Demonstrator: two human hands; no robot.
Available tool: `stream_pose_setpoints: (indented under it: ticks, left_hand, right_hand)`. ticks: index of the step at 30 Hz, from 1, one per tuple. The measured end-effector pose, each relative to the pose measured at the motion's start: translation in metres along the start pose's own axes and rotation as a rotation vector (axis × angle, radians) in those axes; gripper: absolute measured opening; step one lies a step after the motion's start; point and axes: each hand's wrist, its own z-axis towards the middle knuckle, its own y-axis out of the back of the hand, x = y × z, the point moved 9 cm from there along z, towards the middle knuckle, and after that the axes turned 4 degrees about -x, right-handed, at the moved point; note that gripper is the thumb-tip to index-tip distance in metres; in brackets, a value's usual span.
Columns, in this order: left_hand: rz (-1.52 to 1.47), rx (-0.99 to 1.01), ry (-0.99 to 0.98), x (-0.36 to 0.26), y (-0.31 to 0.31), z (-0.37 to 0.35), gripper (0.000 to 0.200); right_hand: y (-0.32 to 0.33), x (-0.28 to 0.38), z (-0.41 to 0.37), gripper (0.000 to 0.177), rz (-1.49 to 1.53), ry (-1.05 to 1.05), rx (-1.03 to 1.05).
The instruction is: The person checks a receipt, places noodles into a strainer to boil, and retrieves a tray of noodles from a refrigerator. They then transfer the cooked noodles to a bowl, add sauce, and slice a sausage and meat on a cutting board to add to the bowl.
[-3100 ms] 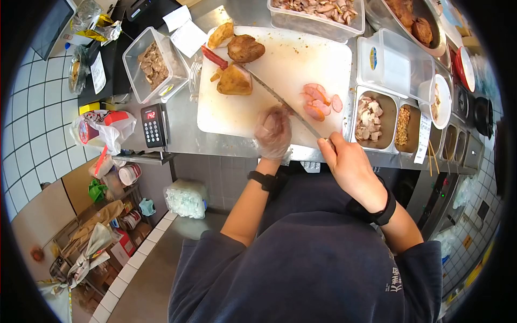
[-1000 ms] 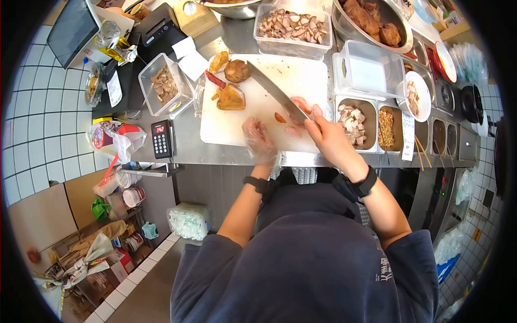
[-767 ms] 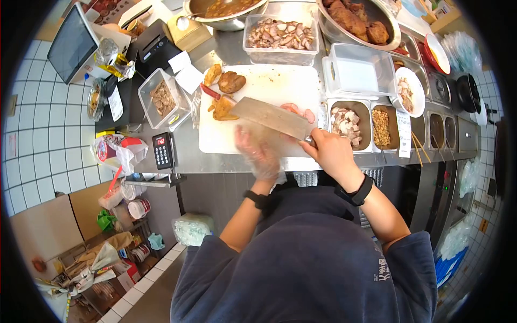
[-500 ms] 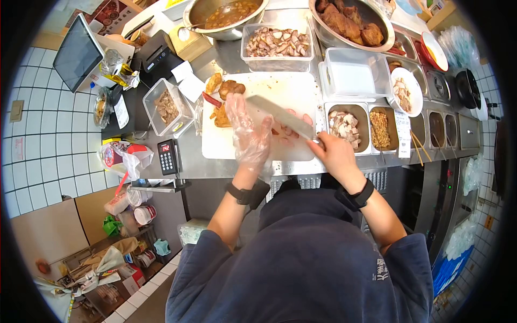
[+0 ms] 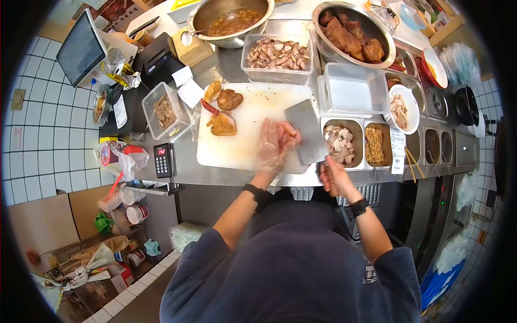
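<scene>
My left hand (image 5: 273, 145), in a clear plastic glove, is closed around pinkish sliced meat (image 5: 288, 132) at the right part of the white cutting board (image 5: 250, 97). In my right hand (image 5: 336, 178) is the handle of a wide cleaver (image 5: 306, 132). Its broad blade lies nearly flat beside the meat, over the board's right edge. Browned meat pieces (image 5: 222, 125) and a red chili (image 5: 209, 107) rest at the board's left side. Right of the blade, a steel tray holds chopped meat (image 5: 339, 144).
Plastic tubs (image 5: 277, 54) and steel bowls (image 5: 353, 32) stand behind the board. To the right are a tray of peanuts (image 5: 375, 145), a white bowl (image 5: 403, 107) and chopsticks (image 5: 412, 159). A keypad device (image 5: 163, 160) and a meat container (image 5: 164, 112) sit left.
My left hand has moved right and gathered the slices. The cleaver has swung from a slant over the board to a flat blade at its right, and my right hand is lower.
</scene>
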Motion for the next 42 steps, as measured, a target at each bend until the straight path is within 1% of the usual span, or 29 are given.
stream_pose_setpoints:
  ticks: [2,3,4,6,7,9,10,11,12,13,14,15,16,18,21,22,24,25,26,27,28,30,32,35,36,37,38,40,42]
  left_hand:
    - [-0.799,-0.086,0.257,0.004,-0.013,0.005,0.074]
    - [-0.786,-0.167,0.405,0.021,-0.025,0.0,0.06]
    - [-0.782,-0.162,0.405,0.018,-0.027,0.001,0.06]
    - [-0.124,-0.384,0.108,-0.009,0.004,0.006,0.048]
    - [-0.14,-0.404,0.117,-0.01,0.005,0.005,0.044]
    - [-0.134,-0.414,0.087,-0.032,0.008,0.006,0.045]
    - [-0.128,-0.432,0.069,-0.049,0.01,0.008,0.046]
    - [-0.127,-0.436,0.017,-0.074,0.009,0.014,0.045]
    - [-0.154,-0.419,0.005,-0.098,0.003,0.024,0.045]
    - [-0.154,-0.387,-0.07,-0.131,-0.004,0.033,0.045]
    - [-0.155,-0.357,-0.142,-0.162,-0.011,0.041,0.045]
    - [-0.241,-0.344,-0.199,-0.192,-0.024,0.049,0.048]
    - [-0.282,-0.281,-0.234,-0.22,-0.041,0.06,0.049]
    - [-0.431,-0.163,-0.269,-0.27,-0.086,0.08,0.047]
    - [-0.36,-0.103,-0.35,-0.33,-0.144,0.112,0.041]
    - [-0.362,-0.106,-0.364,-0.338,-0.162,0.124,0.041]
    - [-0.424,-0.027,-0.204,-0.326,-0.214,0.146,0.037]
    - [-0.344,0.04,-0.116,-0.318,-0.235,0.154,0.036]
    - [-0.259,0.106,-0.028,-0.306,-0.252,0.162,0.037]
    - [-0.411,0.393,0.188,-0.277,-0.293,0.166,0.039]
    - [-0.404,0.392,0.188,-0.277,-0.282,0.167,0.039]
    - [-0.402,0.314,0.169,-0.285,-0.239,0.157,0.031]
    - [-0.608,0.122,0.05,-0.29,-0.197,0.139,0.026]
    - [-0.659,0.062,0.185,-0.249,-0.162,0.103,0.02]
    - [-0.658,0.034,0.237,-0.24,-0.143,0.092,0.018]
    - [-0.819,-0.02,0.341,-0.21,-0.138,0.072,0.021]
    - [-0.794,-0.042,0.325,-0.203,-0.115,0.063,0.022]
    - [-1.043,-0.332,0.415,-0.165,-0.078,0.031,0.026]
    - [-0.96,-0.545,0.418,-0.144,-0.021,-0.002,0.031]
  right_hand:
    - [-0.026,-0.011,0.005,0.044,0.007,-0.065,0.057]
    - [-0.037,-0.012,0.007,0.043,0.006,-0.075,0.077]
    - [-0.046,-0.013,0.008,0.043,0.009,-0.085,0.096]
    - [-0.051,-0.008,0.005,0.042,0.017,-0.064,0.124]
    - [-0.052,-0.008,0.002,0.041,0.011,-0.071,0.161]
    - [-0.045,0.0,-0.013,0.038,0.03,-0.088,0.208]
    - [-0.034,0.007,-0.025,0.038,0.043,-0.081,0.188]
    - [-0.022,0.019,-0.038,0.037,0.029,-0.022,0.183]
    - [-0.008,0.029,-0.051,0.036,0.012,0.037,0.174]
    - [0.01,0.039,-0.064,0.036,0.043,0.127,0.173]
    - [0.032,0.044,-0.079,0.036,0.049,0.131,0.142]
    - [0.058,0.055,-0.095,0.036,0.083,0.188,0.061]
    - [0.084,0.065,-0.11,0.036,0.115,0.245,-0.014]
    - [0.132,0.077,-0.132,0.039,0.267,0.249,-0.126]
    - [0.195,0.101,-0.137,0.045,0.334,0.255,-0.289]
    - [0.207,0.115,-0.133,0.045,0.337,0.27,-0.29]
    - [0.237,0.133,-0.123,0.045,0.309,0.282,-0.421]
    - [0.248,0.145,-0.122,0.044,0.214,0.351,-0.471]
    - [0.257,0.147,-0.122,0.044,0.223,0.35,-0.467]
    - [0.271,0.149,-0.123,0.043,0.169,0.349,-0.515]
    - [0.285,0.152,-0.126,0.041,0.114,0.348,-0.564]
    - [0.299,0.152,-0.131,0.04,0.102,0.329,-0.533]
    - [0.305,0.153,-0.137,0.039,0.08,0.307,-0.511]
    - [0.301,0.15,-0.14,0.037,0.098,0.323,-0.45]
    - [0.293,0.149,-0.141,0.036,0.133,0.337,-0.415]
    - [0.282,0.146,-0.14,0.035,0.158,0.333,-0.376]
    - [0.267,0.144,-0.139,0.034,0.143,0.347,-0.321]
    - [0.216,0.156,-0.144,0.033,0.007,0.452,-0.141]
    - [0.158,0.153,-0.137,0.03,-0.151,0.465,-0.004]
